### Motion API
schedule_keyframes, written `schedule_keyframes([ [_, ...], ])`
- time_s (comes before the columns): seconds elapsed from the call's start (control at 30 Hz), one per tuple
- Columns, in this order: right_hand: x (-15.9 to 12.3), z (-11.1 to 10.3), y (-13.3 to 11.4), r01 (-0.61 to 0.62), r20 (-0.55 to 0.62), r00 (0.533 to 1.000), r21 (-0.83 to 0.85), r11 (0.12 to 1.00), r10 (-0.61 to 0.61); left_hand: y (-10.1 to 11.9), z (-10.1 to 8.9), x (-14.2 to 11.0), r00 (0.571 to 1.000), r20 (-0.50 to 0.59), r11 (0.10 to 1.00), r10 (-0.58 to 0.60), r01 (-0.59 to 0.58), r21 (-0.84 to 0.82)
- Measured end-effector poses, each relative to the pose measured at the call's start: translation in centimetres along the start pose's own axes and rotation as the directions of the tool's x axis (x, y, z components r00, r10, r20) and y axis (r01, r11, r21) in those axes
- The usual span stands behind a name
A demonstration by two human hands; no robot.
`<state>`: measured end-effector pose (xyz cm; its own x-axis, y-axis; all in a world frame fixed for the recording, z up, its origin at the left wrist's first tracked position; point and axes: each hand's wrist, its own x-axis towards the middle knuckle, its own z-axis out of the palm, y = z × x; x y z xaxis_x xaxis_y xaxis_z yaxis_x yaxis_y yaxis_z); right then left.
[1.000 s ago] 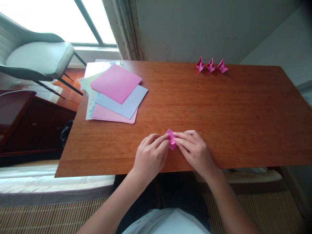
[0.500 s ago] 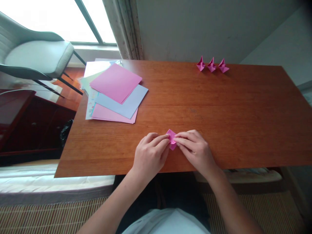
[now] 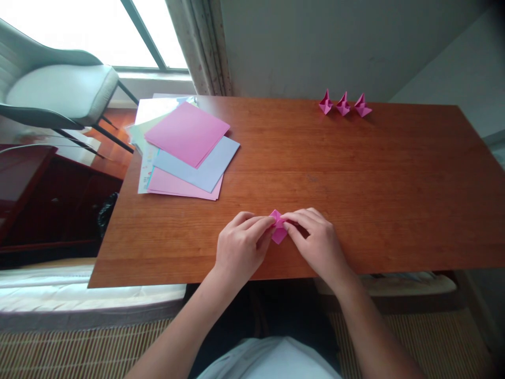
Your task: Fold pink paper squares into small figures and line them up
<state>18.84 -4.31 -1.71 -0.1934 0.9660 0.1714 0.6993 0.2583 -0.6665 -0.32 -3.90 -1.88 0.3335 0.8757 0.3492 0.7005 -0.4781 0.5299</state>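
Observation:
A small folded pink paper piece (image 3: pixel 278 229) lies on the wooden table (image 3: pixel 355 179) near its front edge. My left hand (image 3: pixel 241 248) pinches its left side with curled fingers. My right hand (image 3: pixel 317 243) presses and pinches its right side, fingers closed on the fold. Most of the piece is hidden between my fingertips; only a small pink diamond shows.
Three finished pink origami figures (image 3: pixel 343 105) stand in a row at the table's far edge. A stack of pink and pale blue sheets (image 3: pixel 185 150) lies at the far left. A grey chair (image 3: pixel 59 92) stands by the window, beyond the table's left side.
My right fingers have curled a little tighter over the pink piece. The hands and the paper stay in the same spot.

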Motion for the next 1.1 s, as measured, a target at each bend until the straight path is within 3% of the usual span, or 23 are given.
schedule_keyframes([
  [0.67, -0.3, -0.2, 0.2, 0.163, 0.052, 0.985, 0.006, 0.987, -0.163, -1.7, -0.5, -0.3, 0.983, 0.101, 0.989, 0.15, -0.148, -0.031],
  [0.8, -0.2, 0.0, 0.3, 0.145, 0.037, 0.988, 0.037, 0.989, -0.147, -2.1, -1.4, 0.1, 0.966, 0.173, 0.981, 0.192, -0.193, -0.013],
  [1.1, -0.2, -0.1, 0.3, 0.1, 0.038, 0.994, 0.075, 0.992, -0.103, -2.8, -2.3, 0.9, 0.947, 0.274, 0.985, 0.17, -0.157, -0.07],
])
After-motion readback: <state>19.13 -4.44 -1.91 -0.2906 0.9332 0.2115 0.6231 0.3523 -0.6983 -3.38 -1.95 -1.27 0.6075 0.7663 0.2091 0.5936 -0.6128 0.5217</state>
